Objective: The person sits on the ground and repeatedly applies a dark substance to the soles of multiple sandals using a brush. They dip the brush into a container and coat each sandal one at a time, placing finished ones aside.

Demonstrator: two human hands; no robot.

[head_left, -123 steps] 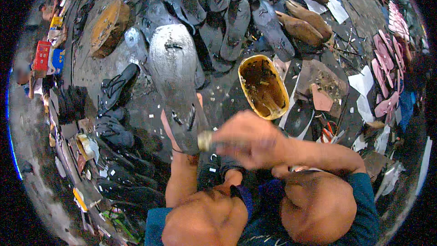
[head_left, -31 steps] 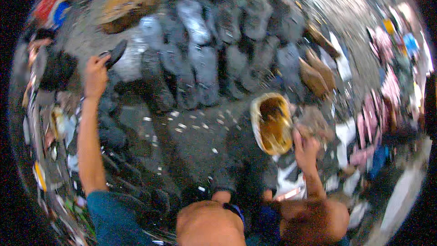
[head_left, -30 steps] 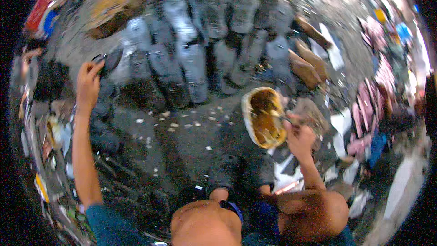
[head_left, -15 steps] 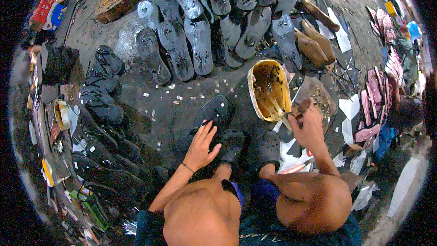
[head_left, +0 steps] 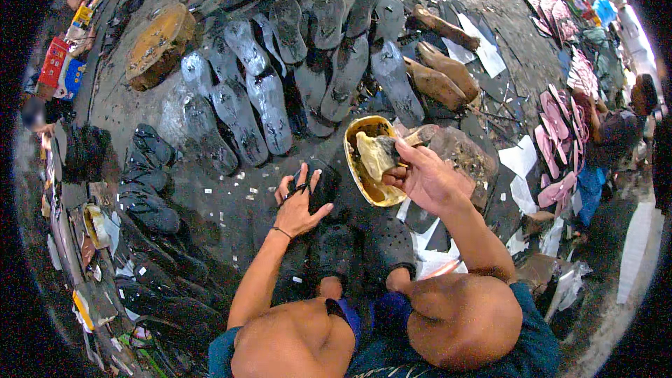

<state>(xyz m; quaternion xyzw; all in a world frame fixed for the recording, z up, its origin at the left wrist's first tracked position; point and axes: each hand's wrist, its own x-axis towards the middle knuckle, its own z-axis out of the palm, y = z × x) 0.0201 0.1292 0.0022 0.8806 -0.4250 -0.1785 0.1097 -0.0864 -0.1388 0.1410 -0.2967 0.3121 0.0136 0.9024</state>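
left hand (head_left: 299,204): fingers spread, resting on a black sandal (head_left: 318,185) on the floor, just left of the glue tub.
right hand (head_left: 420,176): closed around a glue-coated brush (head_left: 378,154), held over the yellow glue tub (head_left: 367,161).

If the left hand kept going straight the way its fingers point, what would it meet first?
The left hand already rests on a black sandal. Beyond its fingertips lies bare floor, then probably the row of grey soles; depth is unclear.

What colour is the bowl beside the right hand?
Yellow, with brownish glue inside: the bowl shows best in the head view, beside the right hand.
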